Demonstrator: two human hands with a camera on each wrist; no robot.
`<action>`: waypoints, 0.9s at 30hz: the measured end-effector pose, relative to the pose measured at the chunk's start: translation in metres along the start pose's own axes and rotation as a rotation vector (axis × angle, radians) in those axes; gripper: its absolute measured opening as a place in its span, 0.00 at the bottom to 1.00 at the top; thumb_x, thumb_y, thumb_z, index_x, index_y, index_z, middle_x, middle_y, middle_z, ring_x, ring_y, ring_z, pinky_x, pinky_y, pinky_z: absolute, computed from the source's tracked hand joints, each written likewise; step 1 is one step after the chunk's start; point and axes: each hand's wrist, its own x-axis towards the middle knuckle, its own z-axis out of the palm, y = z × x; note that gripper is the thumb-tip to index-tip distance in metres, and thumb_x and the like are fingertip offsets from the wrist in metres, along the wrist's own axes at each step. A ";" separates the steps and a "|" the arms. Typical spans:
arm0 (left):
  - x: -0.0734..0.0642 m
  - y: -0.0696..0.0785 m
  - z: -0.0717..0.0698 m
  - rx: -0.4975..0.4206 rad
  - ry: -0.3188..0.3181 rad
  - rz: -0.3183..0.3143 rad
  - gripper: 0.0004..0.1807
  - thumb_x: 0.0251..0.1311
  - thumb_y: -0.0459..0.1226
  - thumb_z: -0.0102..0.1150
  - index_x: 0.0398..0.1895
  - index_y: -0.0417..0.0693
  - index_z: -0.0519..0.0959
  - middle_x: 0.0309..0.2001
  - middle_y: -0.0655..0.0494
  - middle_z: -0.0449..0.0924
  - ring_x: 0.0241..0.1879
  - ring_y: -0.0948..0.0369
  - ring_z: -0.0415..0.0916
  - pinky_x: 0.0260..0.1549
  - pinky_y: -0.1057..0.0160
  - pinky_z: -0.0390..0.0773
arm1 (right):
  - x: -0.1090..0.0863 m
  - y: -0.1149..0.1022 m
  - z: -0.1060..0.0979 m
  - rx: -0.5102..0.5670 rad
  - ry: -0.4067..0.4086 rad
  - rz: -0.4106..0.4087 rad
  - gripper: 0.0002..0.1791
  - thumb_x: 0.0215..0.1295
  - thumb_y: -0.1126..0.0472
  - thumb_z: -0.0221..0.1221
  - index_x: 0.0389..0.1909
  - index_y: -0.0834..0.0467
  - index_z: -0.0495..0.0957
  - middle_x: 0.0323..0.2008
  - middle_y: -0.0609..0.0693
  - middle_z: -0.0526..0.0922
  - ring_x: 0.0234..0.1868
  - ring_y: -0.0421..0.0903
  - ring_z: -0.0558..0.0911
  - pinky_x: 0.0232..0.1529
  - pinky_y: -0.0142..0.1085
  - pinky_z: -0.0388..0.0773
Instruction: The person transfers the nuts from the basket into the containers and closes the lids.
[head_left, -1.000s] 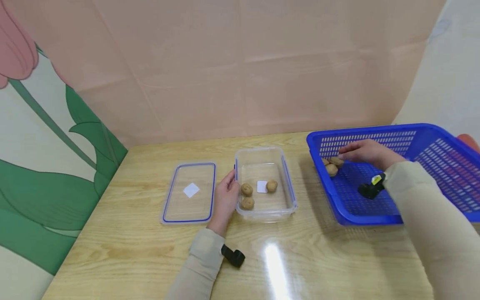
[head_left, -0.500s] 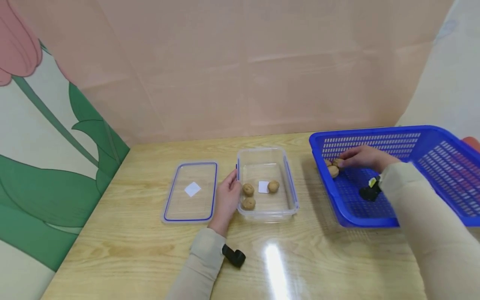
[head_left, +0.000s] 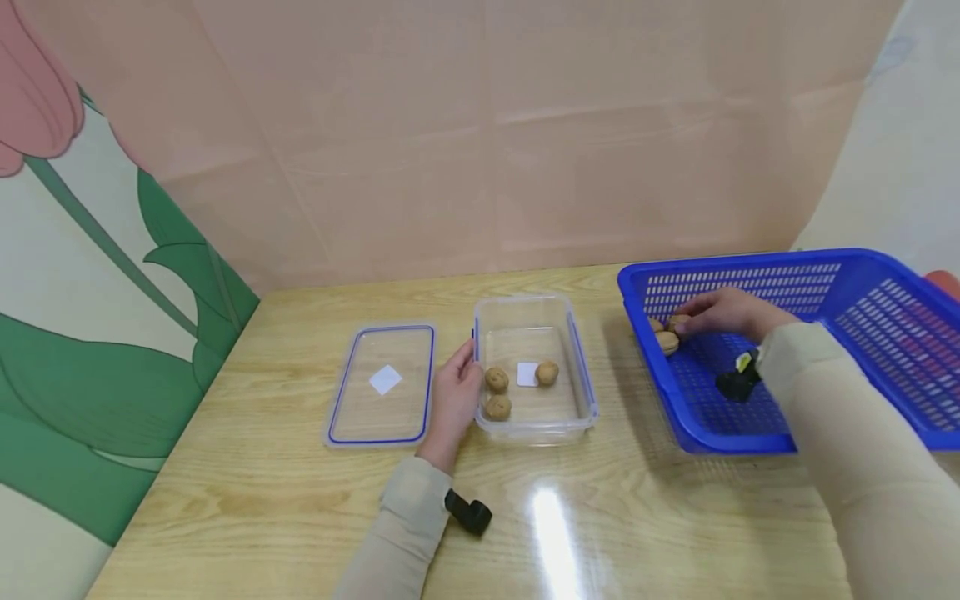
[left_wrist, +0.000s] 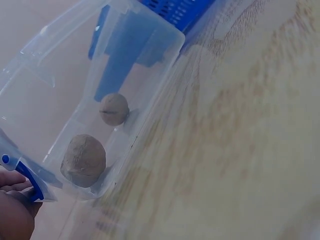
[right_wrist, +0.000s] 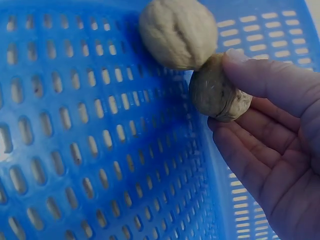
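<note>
In the head view, my right hand (head_left: 723, 313) reaches into the blue basket (head_left: 663, 392). Thumb and fingers pinch a walnut (right_wrist: 215, 92), which shows close up in the right wrist view. Another walnut (right_wrist: 178, 32) touches it, and more walnuts (head_left: 666, 342) lie in the same left corner. My left hand (head_left: 454, 392) grips the left side of a clear plastic container (head_left: 583, 367), fingers at its blue latch (left_wrist: 31, 181). Inside are two walnuts (head_left: 497, 379) by the left wall and one walnut (head_left: 547, 372) beside a white label.
A clear lid (head_left: 378, 421) with a blue seal and white label lies flat left of the container. Behind the wooden table (head_left: 247, 500) hangs a pinkish sheet (head_left: 420, 150). A red object (head_left: 943, 283) shows partly behind the basket.
My right hand has lowered onto the walnuts in the basket's corner and taken hold of one. My left hand has stayed at the container.
</note>
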 end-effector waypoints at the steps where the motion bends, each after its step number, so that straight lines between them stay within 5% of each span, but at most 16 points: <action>1: 0.000 0.000 0.000 -0.001 0.000 -0.001 0.26 0.59 0.32 0.46 0.64 0.48 0.67 0.63 0.50 0.68 0.60 0.58 0.68 0.56 0.67 0.73 | -0.001 0.000 -0.001 0.006 0.002 0.001 0.29 0.55 0.52 0.63 0.51 0.70 0.74 0.46 0.62 0.81 0.49 0.56 0.75 0.52 0.53 0.71; 7: 0.000 -0.001 0.000 -0.013 0.005 0.015 0.26 0.59 0.32 0.46 0.64 0.46 0.67 0.63 0.49 0.68 0.61 0.58 0.67 0.57 0.66 0.72 | -0.006 0.003 -0.005 0.110 0.016 0.032 0.31 0.55 0.50 0.63 0.54 0.68 0.73 0.42 0.45 0.82 0.43 0.37 0.73 0.54 0.50 0.69; 12: 0.000 0.000 -0.001 -0.015 0.001 0.026 0.26 0.59 0.32 0.45 0.64 0.45 0.67 0.63 0.48 0.68 0.61 0.58 0.67 0.57 0.66 0.72 | -0.007 0.003 -0.010 0.182 0.013 0.037 0.33 0.57 0.50 0.62 0.57 0.69 0.70 0.41 0.40 0.82 0.41 0.31 0.73 0.56 0.50 0.69; 20: -0.001 -0.002 -0.001 -0.010 0.006 0.023 0.27 0.58 0.32 0.46 0.64 0.45 0.67 0.62 0.48 0.69 0.60 0.58 0.68 0.57 0.66 0.72 | -0.011 0.001 -0.017 0.249 0.032 0.063 0.37 0.58 0.41 0.58 0.60 0.64 0.68 0.48 0.46 0.81 0.55 0.54 0.74 0.59 0.60 0.65; 27: 0.001 -0.003 0.000 0.003 0.010 0.030 0.27 0.58 0.32 0.46 0.63 0.45 0.67 0.62 0.47 0.68 0.60 0.58 0.69 0.56 0.68 0.73 | -0.016 0.001 -0.025 0.372 0.057 0.047 0.34 0.60 0.43 0.56 0.61 0.61 0.67 0.40 0.28 0.79 0.43 0.26 0.77 0.58 0.38 0.72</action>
